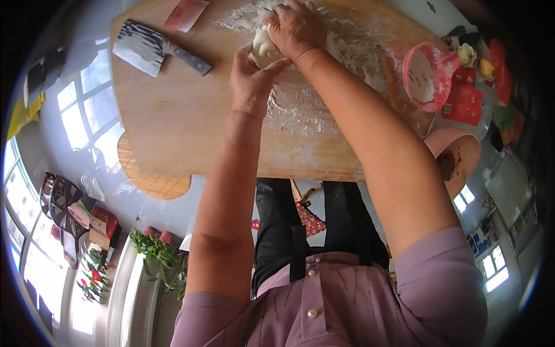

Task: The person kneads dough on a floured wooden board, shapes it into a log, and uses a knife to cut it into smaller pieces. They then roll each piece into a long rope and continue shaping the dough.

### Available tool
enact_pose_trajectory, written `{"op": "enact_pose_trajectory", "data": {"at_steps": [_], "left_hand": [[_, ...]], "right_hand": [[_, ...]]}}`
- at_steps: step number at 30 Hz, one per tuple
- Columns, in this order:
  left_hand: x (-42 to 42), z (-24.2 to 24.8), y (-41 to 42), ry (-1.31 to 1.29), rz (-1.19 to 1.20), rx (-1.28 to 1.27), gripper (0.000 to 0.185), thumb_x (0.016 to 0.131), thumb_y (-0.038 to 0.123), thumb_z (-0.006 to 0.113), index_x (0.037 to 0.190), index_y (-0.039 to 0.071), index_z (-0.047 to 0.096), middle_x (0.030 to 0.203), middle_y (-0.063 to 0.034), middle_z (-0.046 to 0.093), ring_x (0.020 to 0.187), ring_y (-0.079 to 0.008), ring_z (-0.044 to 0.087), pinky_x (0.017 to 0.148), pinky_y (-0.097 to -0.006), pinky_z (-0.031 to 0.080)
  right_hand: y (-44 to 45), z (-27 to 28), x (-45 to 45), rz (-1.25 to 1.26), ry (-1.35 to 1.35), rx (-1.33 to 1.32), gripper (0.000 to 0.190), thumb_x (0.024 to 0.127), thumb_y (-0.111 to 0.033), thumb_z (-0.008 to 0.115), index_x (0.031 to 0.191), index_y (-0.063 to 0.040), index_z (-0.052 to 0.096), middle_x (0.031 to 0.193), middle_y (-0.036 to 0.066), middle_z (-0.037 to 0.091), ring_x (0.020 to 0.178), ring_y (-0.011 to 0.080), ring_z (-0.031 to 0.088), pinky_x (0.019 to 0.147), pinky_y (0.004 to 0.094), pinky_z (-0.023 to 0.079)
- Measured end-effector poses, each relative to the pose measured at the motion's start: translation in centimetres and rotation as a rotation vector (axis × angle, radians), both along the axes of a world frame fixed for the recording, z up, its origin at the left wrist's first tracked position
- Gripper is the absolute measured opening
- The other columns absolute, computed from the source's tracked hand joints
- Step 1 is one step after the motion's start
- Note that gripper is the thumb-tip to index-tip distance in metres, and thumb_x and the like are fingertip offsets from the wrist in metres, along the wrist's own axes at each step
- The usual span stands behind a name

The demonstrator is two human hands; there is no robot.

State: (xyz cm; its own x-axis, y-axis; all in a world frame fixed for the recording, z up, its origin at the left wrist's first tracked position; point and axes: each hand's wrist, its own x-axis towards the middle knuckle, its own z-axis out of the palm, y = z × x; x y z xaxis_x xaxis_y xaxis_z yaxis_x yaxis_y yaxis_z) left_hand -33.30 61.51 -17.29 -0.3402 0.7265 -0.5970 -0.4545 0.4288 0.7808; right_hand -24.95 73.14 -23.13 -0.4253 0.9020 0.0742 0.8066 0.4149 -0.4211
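A lump of pale dough (265, 47) rests on a floured wooden board (186, 130), near its far edge. My left hand (256, 76) cups the dough's near left side, thumb stretched along it toward the right wrist. From above and the right, my right hand (299, 28) lies over the dough with its fingers pointing away from me. The palm hides much of the lump, and a pale rounded edge shows just below it. Loose flour (295, 115) is scattered around and in front of the hands.
A cleaver (141, 48) lies on the board's left, near a red packet (186, 14). On the right are a pink scoop-like container (421, 78) holding flour, a torn red packet (463, 102) and a pink bowl (466, 147) with brown contents. A woven mat (151, 178) pokes out beneath the board.
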Motion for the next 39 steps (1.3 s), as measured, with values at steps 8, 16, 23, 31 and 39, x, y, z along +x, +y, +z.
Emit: {"op": "enact_pose_trajectory", "data": {"at_steps": [8,16,23,31,39], "left_hand": [[3.5,0.9,-3.7,0.867,-0.191,0.318,0.037,0.063,-0.010,0.074,0.093,0.009,0.063,0.093,-0.0060,0.062,0.091,-0.0236,0.059,0.077,-0.0327,0.052],[2.6,-0.8,-4.6,0.986,-0.264,0.335,0.050,0.062,-0.013,0.070,0.107,0.009,0.065,0.108,-0.0101,0.057,0.102,-0.0269,0.057,0.082,-0.0335,0.052],[2.6,-0.8,-5.2,0.074,0.089,-0.083,0.052,0.081,0.001,0.077,0.125,-0.001,0.050,0.102,-0.0082,0.064,0.087,-0.0172,0.065,0.070,-0.0272,0.058],[4.4,3.4,-1.4,0.045,0.299,-0.059,0.042,0.084,0.004,0.075,0.116,0.003,0.049,0.102,-0.0094,0.065,0.083,-0.0160,0.065,0.065,-0.0277,0.055],[6.3,3.0,-5.9,1.125,-0.187,0.274,0.028,0.067,-0.006,0.068,0.090,0.010,0.064,0.089,-0.0099,0.060,0.082,-0.0322,0.059,0.069,-0.0387,0.050]], "right_hand": [[-3.4,10.1,5.3,-0.283,0.325,-0.791,0.049,0.097,-0.052,0.051,0.093,-0.007,0.069,0.079,0.007,0.063,0.076,0.0194,0.059,0.075,0.0329,0.048],[-6.3,5.4,5.2,0.069,-0.241,0.001,0.030,0.083,-0.038,0.064,0.101,-0.014,0.067,0.107,0.005,0.062,0.108,0.0268,0.053,0.097,0.0501,0.035],[-2.2,3.2,1.8,0.026,-0.186,0.193,0.033,0.084,-0.042,0.062,0.102,-0.014,0.068,0.103,0.007,0.064,0.108,0.0279,0.057,0.098,0.0497,0.036],[-2.0,8.3,2.1,-0.264,0.231,-0.711,0.052,0.096,-0.049,0.044,0.105,-0.002,0.065,0.110,0.024,0.067,0.103,0.0411,0.063,0.096,0.0515,0.045],[-9.9,8.6,6.4,-0.218,0.236,-0.304,0.033,0.089,-0.036,0.062,0.093,-0.004,0.063,0.096,0.017,0.064,0.095,0.0365,0.060,0.086,0.0499,0.046]]}}
